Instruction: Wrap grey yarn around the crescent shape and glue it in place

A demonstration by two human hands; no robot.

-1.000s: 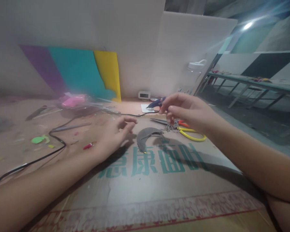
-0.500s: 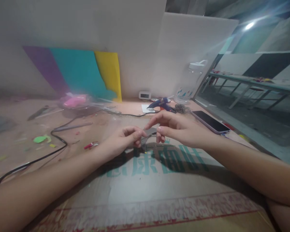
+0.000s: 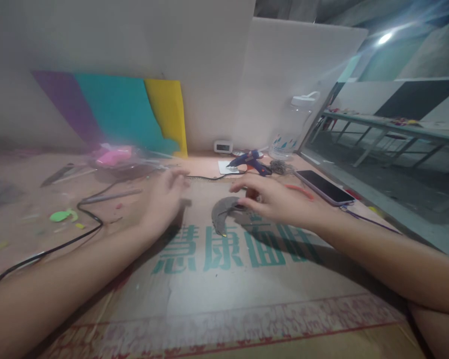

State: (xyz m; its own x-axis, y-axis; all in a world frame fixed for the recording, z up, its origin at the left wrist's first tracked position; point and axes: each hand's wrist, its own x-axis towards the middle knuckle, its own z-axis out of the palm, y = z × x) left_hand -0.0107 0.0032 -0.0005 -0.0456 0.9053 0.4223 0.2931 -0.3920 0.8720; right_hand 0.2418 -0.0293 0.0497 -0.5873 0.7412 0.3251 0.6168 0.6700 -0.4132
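Note:
A dark grey crescent-shaped piece (image 3: 221,215) with a small yellowish tip lies on the printed cardboard (image 3: 217,294). My right hand (image 3: 265,197) hovers over its right end, index finger and thumb apart. The thumb tip overlaps the piece's edge; whether it presses on it I cannot tell. Behind that hand an orange curved handle (image 3: 300,191) sticks out, the rest hidden. My left hand (image 3: 166,197), slightly blurred, is raised to the left of the crescent, its fingers stretched towards the back and nothing visible in them.
A blue glue gun (image 3: 249,160) lies at the back, near a small digital clock (image 3: 223,147) and a clear bottle (image 3: 289,129). On the right is a phone (image 3: 325,186). A black cable (image 3: 52,252), green scraps (image 3: 61,216) and a pink bagged lump (image 3: 114,155) are at left.
My left hand has let go of the grey piece and moved left and back. The crescent now lies in plain sight. My right hand has shifted slightly left, uncovering the orange handle.

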